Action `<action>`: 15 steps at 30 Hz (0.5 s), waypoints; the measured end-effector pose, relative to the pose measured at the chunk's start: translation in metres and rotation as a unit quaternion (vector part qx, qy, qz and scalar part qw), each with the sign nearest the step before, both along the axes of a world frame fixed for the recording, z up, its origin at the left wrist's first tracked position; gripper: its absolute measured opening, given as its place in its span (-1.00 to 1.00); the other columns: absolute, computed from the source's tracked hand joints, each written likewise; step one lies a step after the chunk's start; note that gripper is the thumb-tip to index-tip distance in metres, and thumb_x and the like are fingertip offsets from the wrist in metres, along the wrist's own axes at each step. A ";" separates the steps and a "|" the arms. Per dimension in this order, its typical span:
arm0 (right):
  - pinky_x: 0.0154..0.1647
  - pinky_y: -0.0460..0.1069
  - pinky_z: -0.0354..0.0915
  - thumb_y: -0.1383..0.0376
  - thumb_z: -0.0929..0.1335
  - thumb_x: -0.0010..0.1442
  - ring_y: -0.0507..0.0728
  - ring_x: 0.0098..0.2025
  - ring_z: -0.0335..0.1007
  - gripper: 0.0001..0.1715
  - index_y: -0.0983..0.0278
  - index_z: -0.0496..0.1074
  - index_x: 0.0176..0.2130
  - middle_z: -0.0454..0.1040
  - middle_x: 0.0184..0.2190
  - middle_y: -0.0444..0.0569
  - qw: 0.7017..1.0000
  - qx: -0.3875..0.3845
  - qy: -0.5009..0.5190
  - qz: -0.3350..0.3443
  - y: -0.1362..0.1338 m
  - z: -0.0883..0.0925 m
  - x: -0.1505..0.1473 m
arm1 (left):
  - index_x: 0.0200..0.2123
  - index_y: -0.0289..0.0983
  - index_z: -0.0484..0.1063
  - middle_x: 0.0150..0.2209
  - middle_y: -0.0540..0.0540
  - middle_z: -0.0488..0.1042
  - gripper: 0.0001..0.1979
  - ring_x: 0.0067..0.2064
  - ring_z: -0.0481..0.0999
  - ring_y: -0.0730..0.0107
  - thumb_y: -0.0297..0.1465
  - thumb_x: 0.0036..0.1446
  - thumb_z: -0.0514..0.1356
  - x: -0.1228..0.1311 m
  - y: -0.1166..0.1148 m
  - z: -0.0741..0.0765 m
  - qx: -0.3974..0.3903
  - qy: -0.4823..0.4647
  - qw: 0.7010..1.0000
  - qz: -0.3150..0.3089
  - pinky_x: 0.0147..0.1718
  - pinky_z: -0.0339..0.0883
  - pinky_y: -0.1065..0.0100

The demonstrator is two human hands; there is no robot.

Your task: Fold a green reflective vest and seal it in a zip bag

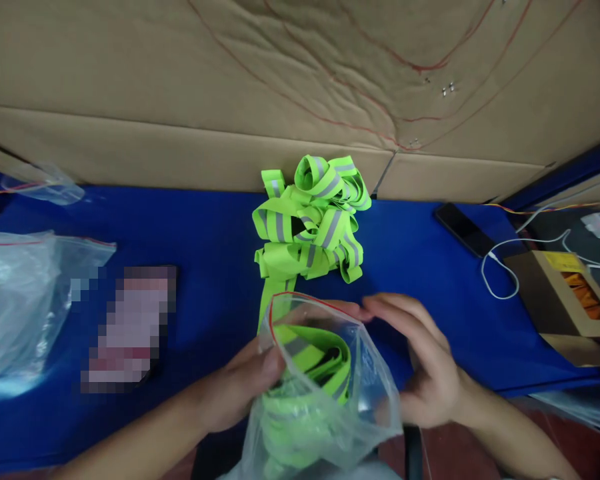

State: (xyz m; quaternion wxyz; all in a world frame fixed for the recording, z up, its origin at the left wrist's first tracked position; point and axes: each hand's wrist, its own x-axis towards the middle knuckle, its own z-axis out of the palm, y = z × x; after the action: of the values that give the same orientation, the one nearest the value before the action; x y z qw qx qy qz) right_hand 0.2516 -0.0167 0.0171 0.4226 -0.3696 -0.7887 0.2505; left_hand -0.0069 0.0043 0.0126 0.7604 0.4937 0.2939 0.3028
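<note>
A clear plastic zip bag (pixel 375 393) with a red seal line at its mouth holds a bundle of lime-green reflective strap (pixel 305 427) with grey stripes. My left hand (pixel 245 387) grips the bag's left side, thumb by the mouth and fingers behind it. My right hand (pixel 430 373) curves around the bag's right side, fingers apart from the thumb. Its fingertips are at the red rim, and its thumb is partly hidden by the plastic. Beyond the bag lies a loose heap of matching green straps (pixel 310 227); one strap runs down behind the bag.
On the blue tabletop (pixel 210 233), more clear bags (pixel 20 300) and a pixelated phone-shaped item (pixel 130 327) lie left. At right are a black phone (pixel 463 227), a white cable (pixel 485 273) and an opened cardboard box (pixel 555 293). A cardboard panel (pixel 180 147) stands behind.
</note>
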 end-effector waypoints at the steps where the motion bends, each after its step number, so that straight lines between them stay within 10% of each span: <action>1: 0.18 0.17 0.42 0.04 0.50 0.25 0.32 0.15 0.45 -0.32 0.19 0.42 0.26 0.44 0.16 0.19 0.998 -0.067 0.000 0.005 0.003 -0.002 -0.002 | 0.27 -0.12 0.43 0.19 -0.20 0.54 -0.21 0.14 0.58 -0.07 0.25 0.17 0.15 0.000 -0.002 -0.008 -0.048 -0.023 0.999 -0.001 0.06 0.50 0.08; 4: 0.08 0.02 0.43 0.26 0.44 0.33 0.18 0.09 0.47 -0.78 0.20 0.53 -0.01 0.45 0.10 0.10 0.970 -0.224 0.070 0.057 0.012 -0.011 -0.009 | 0.41 -0.02 0.22 0.33 -0.18 0.40 -0.17 0.28 0.45 -0.10 0.21 0.18 0.18 0.000 -0.004 -0.027 -0.146 -0.062 0.987 0.006 0.24 0.35 -0.03; 10: -0.23 -0.15 0.30 0.27 0.46 0.32 -0.03 -0.28 0.36 -0.84 0.24 0.43 -0.14 0.43 -0.29 -0.14 0.880 -0.418 0.196 0.106 0.015 -0.021 -0.017 | 0.50 0.06 -0.10 0.42 -0.18 0.24 0.02 0.38 0.31 -0.10 0.14 0.12 0.31 -0.012 0.008 -0.031 -0.157 -0.072 0.984 -0.052 0.30 0.24 -0.02; 15: -0.28 -0.14 0.21 0.26 0.44 0.34 -0.03 -0.33 0.23 -0.76 0.28 0.37 -0.32 0.33 -0.39 -0.17 0.890 -0.417 0.164 0.083 0.018 -0.022 -0.018 | 0.36 -0.09 0.25 0.25 -0.26 0.44 -0.05 0.25 0.46 -0.09 0.05 -0.04 0.46 -0.010 0.013 -0.029 -0.126 -0.075 0.988 0.047 0.17 0.38 0.05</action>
State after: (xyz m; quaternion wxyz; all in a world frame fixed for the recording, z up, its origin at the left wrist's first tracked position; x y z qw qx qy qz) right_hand 0.2338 0.0009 -0.0054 0.3311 -0.3988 -0.5591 0.6472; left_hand -0.0167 0.0176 -0.0164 0.8213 0.3553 0.2951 0.3348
